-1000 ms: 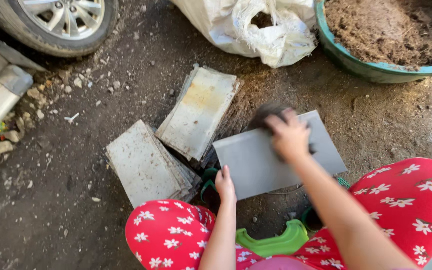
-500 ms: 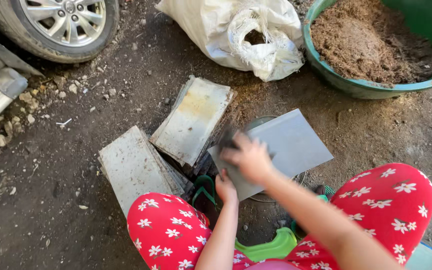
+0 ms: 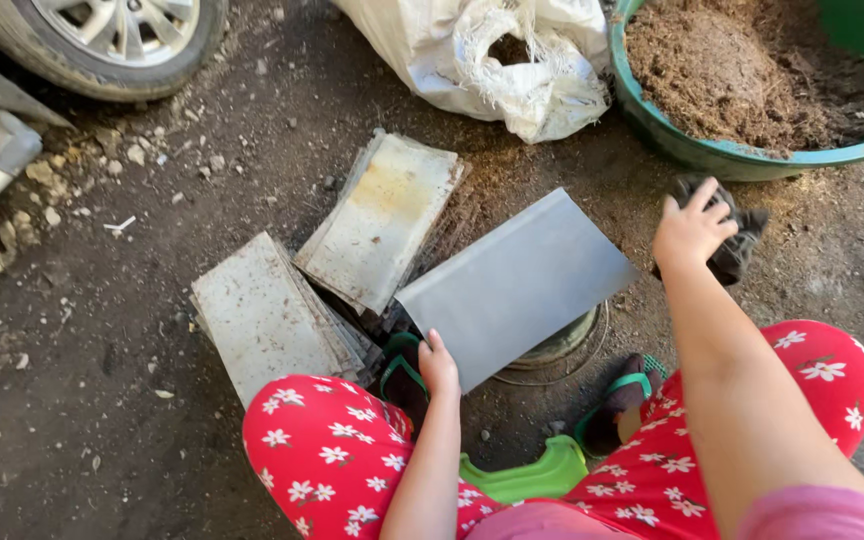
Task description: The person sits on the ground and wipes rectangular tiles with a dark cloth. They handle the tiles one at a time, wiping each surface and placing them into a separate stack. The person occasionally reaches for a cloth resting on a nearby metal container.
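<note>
Just below the green basin of brown soil, a dark crumpled cloth is gripped by the right hand, whose fingers are curled over it; the cloth is held just off the bare ground, well short of the basin's rim. Nearer to the person than the basin, and to its lower left, a clean grey rectangular sheet is held tilted, its near corner pinched by the left hand, which is closed on the edge. Under the far side of that sheet a round wire rim is partly seen. Farther from the basin, on the same side, two stacks of dirty grey sheets are laid on the dirt: one stack is touched by the clean sheet's corner, the other stack is set beside the red flowered trouser leg. Directly left of the basin a white woven sack is slumped, touching it. Far across from the basin, a car wheel is seen.
</note>
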`<state>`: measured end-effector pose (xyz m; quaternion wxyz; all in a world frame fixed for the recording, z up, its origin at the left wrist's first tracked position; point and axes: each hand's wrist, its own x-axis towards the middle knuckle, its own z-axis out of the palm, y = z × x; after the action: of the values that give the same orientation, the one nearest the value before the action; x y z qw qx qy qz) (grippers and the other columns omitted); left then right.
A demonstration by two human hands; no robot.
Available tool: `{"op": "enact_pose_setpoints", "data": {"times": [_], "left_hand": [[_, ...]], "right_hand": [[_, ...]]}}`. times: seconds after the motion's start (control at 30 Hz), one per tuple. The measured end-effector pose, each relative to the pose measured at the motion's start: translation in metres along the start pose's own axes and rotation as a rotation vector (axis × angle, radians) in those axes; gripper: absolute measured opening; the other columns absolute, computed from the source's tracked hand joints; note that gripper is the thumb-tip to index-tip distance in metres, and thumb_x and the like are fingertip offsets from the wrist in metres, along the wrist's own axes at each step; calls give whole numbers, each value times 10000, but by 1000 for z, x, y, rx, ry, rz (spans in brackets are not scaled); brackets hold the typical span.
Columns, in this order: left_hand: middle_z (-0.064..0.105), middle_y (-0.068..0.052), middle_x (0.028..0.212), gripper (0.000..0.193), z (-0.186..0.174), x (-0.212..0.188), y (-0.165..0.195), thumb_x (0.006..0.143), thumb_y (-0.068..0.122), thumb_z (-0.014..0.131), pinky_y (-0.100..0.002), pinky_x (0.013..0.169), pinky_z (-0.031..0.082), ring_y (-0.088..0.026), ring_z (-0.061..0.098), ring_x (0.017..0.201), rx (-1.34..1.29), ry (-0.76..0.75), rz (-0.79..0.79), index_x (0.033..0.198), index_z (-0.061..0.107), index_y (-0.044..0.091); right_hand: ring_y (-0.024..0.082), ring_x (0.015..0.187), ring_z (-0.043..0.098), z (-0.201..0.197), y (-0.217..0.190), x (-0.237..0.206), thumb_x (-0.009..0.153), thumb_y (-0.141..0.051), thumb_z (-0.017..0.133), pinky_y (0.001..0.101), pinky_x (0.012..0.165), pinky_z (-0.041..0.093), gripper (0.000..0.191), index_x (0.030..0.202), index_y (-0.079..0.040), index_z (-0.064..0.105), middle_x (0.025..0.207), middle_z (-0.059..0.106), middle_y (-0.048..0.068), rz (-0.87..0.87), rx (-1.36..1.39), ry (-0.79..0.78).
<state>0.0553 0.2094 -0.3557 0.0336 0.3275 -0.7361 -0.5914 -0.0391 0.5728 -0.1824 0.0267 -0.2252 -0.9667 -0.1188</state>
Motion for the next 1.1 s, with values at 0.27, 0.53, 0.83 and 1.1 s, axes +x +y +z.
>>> {"op": "enact_pose_setpoints", "data": {"times": [0.27, 0.53, 0.83, 1.1], "left_hand": [[711, -59, 1181, 349, 0, 33, 24, 953, 214, 641, -383, 901, 520, -214, 661, 1028, -606, -236, -212, 1254, 628, 38], [649, -33, 1161, 283, -3, 33, 30, 1005, 69, 606, -315, 938, 489, -139, 590, 1038, -875, -55, -55, 1284, 622, 21], [692, -64, 1106, 285, -30, 10, 90, 1007, 141, 656, -289, 930, 486, -135, 608, 1007, -408, -174, 593, 1233, 598, -24], [713, -57, 1053, 238, -39, -7, 80, 1016, 150, 633, -274, 878, 514, -139, 642, 956, -325, -161, 719, 1172, 622, -29]], "right_hand": [[451, 1182, 521, -56, -161, -152, 850, -178, 628, 695, 938, 419, 508, 1308, -394, 660, 1576, 338, 199, -766, 436, 244], [467, 1144, 524, 7, -92, -91, 813, -11, 570, 588, 894, 508, 667, 1378, -363, 614, 1424, 503, 122, -222, 494, 16], [398, 1409, 465, -130, -39, -49, 918, 83, 616, 472, 1222, 397, 544, 1429, -104, 631, 1498, 445, 235, -396, 999, 688], [380, 1164, 544, -157, -94, -131, 784, -64, 648, 568, 966, 450, 522, 1225, -326, 745, 1450, 528, 131, -762, 593, 472]]}}
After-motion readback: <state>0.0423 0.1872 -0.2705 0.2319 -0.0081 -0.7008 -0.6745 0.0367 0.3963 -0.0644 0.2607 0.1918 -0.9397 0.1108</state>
